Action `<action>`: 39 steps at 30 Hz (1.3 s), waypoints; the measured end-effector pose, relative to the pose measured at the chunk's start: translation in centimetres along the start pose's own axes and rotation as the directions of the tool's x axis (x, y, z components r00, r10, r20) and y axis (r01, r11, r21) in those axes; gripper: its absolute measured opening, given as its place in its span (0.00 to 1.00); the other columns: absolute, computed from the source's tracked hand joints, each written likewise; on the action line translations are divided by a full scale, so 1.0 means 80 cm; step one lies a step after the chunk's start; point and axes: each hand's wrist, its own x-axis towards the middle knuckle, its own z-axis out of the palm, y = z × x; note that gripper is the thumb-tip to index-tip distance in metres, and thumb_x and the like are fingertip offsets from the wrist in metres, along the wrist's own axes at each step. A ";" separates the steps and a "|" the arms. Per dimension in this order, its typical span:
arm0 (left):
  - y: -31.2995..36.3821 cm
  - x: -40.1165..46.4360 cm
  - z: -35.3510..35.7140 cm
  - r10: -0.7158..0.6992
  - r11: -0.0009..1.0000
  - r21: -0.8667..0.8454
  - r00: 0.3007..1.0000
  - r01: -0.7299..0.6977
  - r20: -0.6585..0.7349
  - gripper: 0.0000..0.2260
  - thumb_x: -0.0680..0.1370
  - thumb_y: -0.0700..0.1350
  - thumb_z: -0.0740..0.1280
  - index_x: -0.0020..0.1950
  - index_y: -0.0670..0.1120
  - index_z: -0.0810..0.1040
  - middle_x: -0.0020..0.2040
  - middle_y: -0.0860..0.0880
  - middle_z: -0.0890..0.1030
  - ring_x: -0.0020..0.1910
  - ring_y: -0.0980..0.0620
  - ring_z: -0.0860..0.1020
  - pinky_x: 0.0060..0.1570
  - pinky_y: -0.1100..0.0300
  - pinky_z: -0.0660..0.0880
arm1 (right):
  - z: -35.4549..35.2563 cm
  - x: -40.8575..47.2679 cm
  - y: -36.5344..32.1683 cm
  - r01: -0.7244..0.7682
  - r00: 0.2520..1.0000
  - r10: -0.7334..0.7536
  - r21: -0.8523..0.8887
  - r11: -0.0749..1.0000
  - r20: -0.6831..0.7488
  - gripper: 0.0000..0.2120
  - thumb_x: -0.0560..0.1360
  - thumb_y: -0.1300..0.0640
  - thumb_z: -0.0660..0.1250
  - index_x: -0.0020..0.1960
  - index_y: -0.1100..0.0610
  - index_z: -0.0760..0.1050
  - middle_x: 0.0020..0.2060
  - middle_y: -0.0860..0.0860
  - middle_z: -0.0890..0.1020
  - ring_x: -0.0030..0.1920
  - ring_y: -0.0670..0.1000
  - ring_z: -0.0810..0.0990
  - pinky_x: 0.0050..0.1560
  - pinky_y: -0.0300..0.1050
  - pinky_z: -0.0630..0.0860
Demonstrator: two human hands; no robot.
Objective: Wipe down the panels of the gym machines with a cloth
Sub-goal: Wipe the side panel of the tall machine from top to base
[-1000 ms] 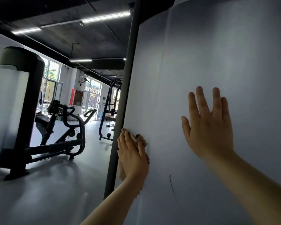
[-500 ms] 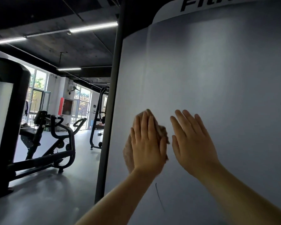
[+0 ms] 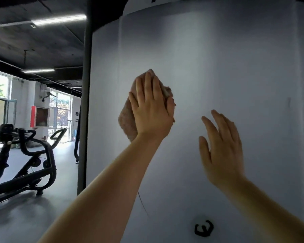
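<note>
Cloth (image 3: 128, 118) flat under left hand (image 3: 152, 109), fingers straight, pressing it on panel (image 3: 218, 58). Unwiped panel spreads above and right of that grip. Right hand (image 3: 221, 148) open, lower right, bracing.

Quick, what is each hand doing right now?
Left hand: open, fingers straight, pressing the cloth flat on the white panel.
Right hand: open, holding nothing, at the panel.

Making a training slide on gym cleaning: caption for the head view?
Left hand presses cloth flat against white machine panel; right hand open beside it.
</note>
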 end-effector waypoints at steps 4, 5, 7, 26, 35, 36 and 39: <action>0.017 -0.083 0.020 0.195 0.981 0.017 0.981 -0.195 0.016 0.28 0.78 0.54 0.49 0.75 0.40 0.55 0.75 0.42 0.58 0.75 0.42 0.52 0.71 0.41 0.50 | -0.001 -0.025 0.001 -0.007 1.000 0.007 0.088 0.996 -0.008 0.22 0.79 0.52 0.50 0.69 0.60 0.67 0.69 0.58 0.70 0.70 0.55 0.62 0.72 0.54 0.57; 0.023 -0.110 0.024 0.266 0.963 0.032 0.963 -0.267 0.049 0.27 0.79 0.54 0.49 0.74 0.40 0.55 0.75 0.43 0.58 0.74 0.42 0.52 0.71 0.41 0.51 | -0.002 -0.032 0.001 -0.010 1.000 0.010 0.114 0.993 -0.003 0.22 0.79 0.52 0.50 0.69 0.60 0.67 0.68 0.58 0.70 0.70 0.55 0.62 0.72 0.52 0.56; 0.027 -0.147 0.028 0.382 0.919 0.058 0.918 -0.389 0.108 0.26 0.81 0.54 0.45 0.74 0.41 0.55 0.75 0.44 0.56 0.74 0.42 0.52 0.70 0.40 0.51 | -0.003 -0.046 -0.001 -0.009 1.000 0.008 0.146 0.989 0.011 0.21 0.79 0.52 0.50 0.69 0.59 0.65 0.68 0.58 0.70 0.70 0.54 0.61 0.71 0.51 0.54; 0.124 -0.040 0.014 0.361 0.930 0.029 0.926 -0.366 0.107 0.28 0.81 0.55 0.46 0.76 0.41 0.46 0.77 0.43 0.49 0.76 0.43 0.47 0.72 0.44 0.45 | -0.031 -0.025 0.017 -0.166 0.962 0.239 0.418 0.893 -0.130 0.22 0.79 0.51 0.47 0.72 0.53 0.53 0.70 0.46 0.58 0.70 0.38 0.54 0.68 0.25 0.47; 0.090 -0.078 -0.026 0.496 0.810 -0.444 0.852 -0.383 0.170 0.36 0.74 0.41 0.63 0.76 0.43 0.44 0.76 0.52 0.48 0.75 0.54 0.49 0.74 0.49 0.50 | -0.025 -0.045 -0.010 -0.205 0.978 0.196 0.490 0.848 0.069 0.29 0.78 0.38 0.38 0.75 0.50 0.43 0.76 0.48 0.49 0.76 0.45 0.44 0.73 0.36 0.41; 0.084 -0.083 -0.032 0.491 0.818 -0.453 0.840 -0.354 0.230 0.37 0.75 0.41 0.63 0.76 0.48 0.41 0.74 0.58 0.44 0.74 0.59 0.45 0.74 0.51 0.48 | -0.024 -0.050 -0.014 -0.228 0.974 0.198 0.474 0.850 0.113 0.31 0.76 0.34 0.35 0.75 0.47 0.40 0.76 0.47 0.45 0.75 0.45 0.39 0.71 0.33 0.37; 0.072 -0.096 -0.041 0.489 0.777 -0.600 0.785 -0.193 0.381 0.32 0.76 0.50 0.60 0.76 0.53 0.48 0.76 0.56 0.55 0.73 0.58 0.56 0.73 0.60 0.53 | -0.024 -0.063 -0.026 -0.309 0.950 0.241 0.494 0.813 0.198 0.32 0.71 0.28 0.31 0.72 0.40 0.34 0.74 0.42 0.35 0.72 0.41 0.30 0.65 0.26 0.31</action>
